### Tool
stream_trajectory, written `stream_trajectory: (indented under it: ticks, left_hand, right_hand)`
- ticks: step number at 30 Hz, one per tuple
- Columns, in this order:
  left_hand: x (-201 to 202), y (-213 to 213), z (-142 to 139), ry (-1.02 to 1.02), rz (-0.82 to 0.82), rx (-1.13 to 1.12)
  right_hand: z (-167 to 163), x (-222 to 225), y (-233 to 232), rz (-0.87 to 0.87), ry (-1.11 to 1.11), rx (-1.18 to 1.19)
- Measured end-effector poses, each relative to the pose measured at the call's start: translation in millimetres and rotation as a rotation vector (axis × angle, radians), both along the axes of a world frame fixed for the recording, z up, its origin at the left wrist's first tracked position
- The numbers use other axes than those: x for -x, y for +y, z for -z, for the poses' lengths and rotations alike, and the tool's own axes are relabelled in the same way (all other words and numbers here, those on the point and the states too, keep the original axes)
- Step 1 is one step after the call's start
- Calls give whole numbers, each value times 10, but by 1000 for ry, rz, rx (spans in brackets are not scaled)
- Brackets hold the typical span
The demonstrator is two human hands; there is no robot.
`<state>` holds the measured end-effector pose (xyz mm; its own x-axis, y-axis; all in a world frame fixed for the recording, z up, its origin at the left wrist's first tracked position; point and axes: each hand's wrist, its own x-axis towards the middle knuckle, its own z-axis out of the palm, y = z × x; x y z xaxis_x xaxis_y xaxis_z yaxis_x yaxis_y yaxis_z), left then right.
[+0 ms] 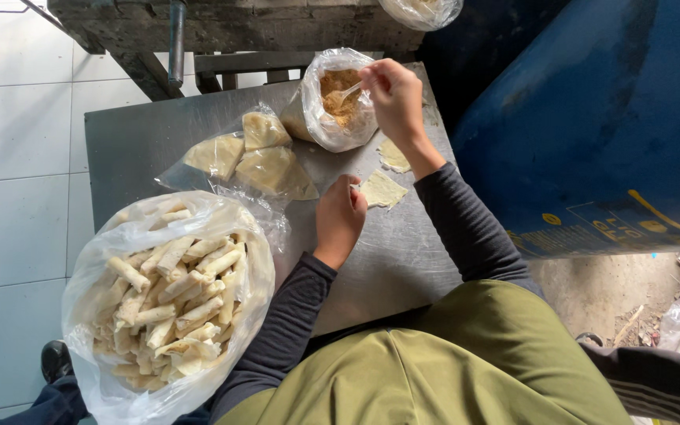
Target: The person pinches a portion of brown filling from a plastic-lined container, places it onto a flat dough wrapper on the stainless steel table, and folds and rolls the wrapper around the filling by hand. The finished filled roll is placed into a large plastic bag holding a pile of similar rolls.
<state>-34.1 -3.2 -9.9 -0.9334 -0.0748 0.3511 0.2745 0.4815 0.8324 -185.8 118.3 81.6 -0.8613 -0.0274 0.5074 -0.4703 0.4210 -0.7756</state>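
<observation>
- Head view, looking down: sat at a steel table (387, 260), both hands busy over thin pastry wrappers.
- Right hand (393, 94) closed in a pinch around a clear plastic spoon (343, 94), its bowl dipped into a clear bag of brown crumbly filling (338, 98) at the table's far edge.
- Left hand (340, 216) curled loosely, fingertips pressed on the near edge of a flat wrapper (382, 190); nothing gripped.
- Wrapper lay flat mid-table, bare of filling and unrolled, long axis running roughly left to right; a second wrapper (393, 156) just beyond it, likewise bare.
- Judged well along: a large clear bag (168, 295) at the left, heaped with finished rolls pointing every which way.
- Left to do, apparently: folded wrapper stacks (249, 157) bagged between the two bags, plenty unused.
</observation>
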Motion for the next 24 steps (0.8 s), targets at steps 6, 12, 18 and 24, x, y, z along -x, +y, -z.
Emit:
stream_trajectory:
  ticks: [6,12,18,24]
  left_hand:
    - [6,-54,-5,-199,69,-188]
    - [19,-63,46,-232,89,-239]
    - [30,-65,106,-251,101,-245]
    - [14,-77,57,-251,99,-249]
  right_hand:
    - [48,-85,378,-54,-202,403]
    - [92,-520,848,-153,-284,638]
    - [577,-1074,1079,-126,-378,643]
    - [891,-1478,1017,-63,-332,369]
